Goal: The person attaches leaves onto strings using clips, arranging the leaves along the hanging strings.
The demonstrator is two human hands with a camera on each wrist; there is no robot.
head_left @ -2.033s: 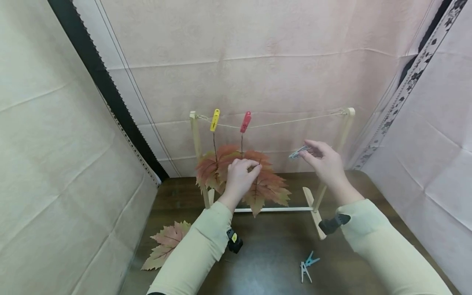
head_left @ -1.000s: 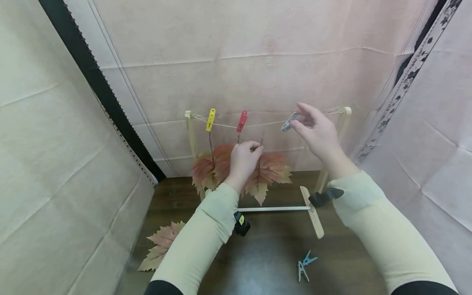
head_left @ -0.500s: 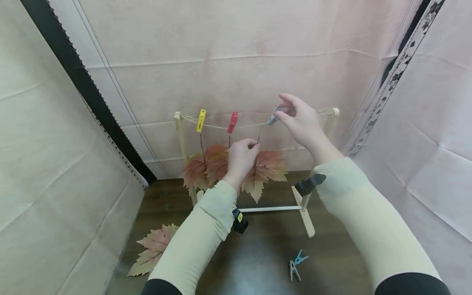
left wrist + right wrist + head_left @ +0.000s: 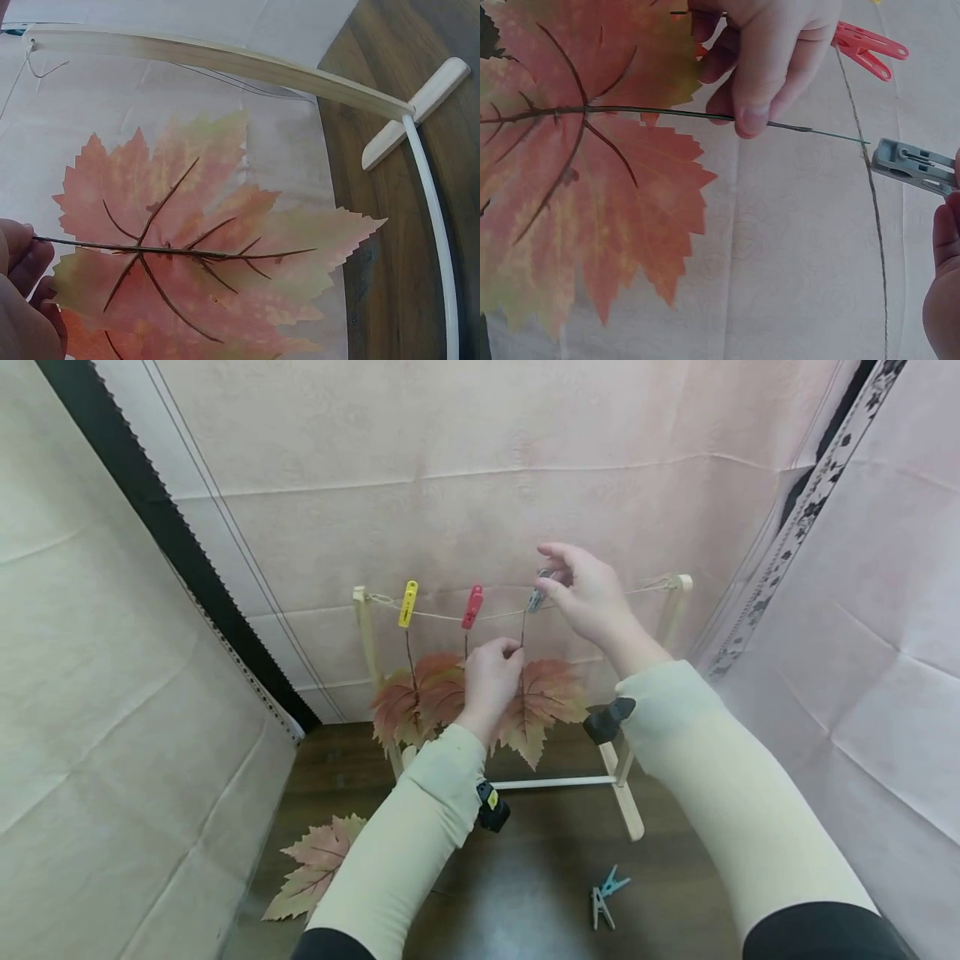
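My left hand (image 4: 491, 685) pinches the thin dark stem of an orange-red maple leaf (image 4: 542, 706) between thumb and fingers. The leaf hangs below the hand, and its stem tip reaches up to the string (image 4: 878, 247). My right hand (image 4: 588, 593) holds a grey-blue clothespin (image 4: 913, 165) by its handle end. In the right wrist view the clothespin's nose is at the string, beside the stem tip; whether it grips either one I cannot tell. To the left, a yellow clothespin (image 4: 407, 604) and a red clothespin (image 4: 472, 607) hold two more leaves on the string.
The string runs between two wooden posts (image 4: 675, 610) joined low down by a white rod (image 4: 558, 783). On the dark wooden table lie another maple leaf (image 4: 315, 868) at left, and a blue clothespin (image 4: 615, 882) and a grey clothespin (image 4: 601, 910) at front right. Cloth walls surround the table.
My left hand has raised the leaf so its stem reaches the string. My right hand has carried the grey-blue clothespin up and left to the string by the stem tip.
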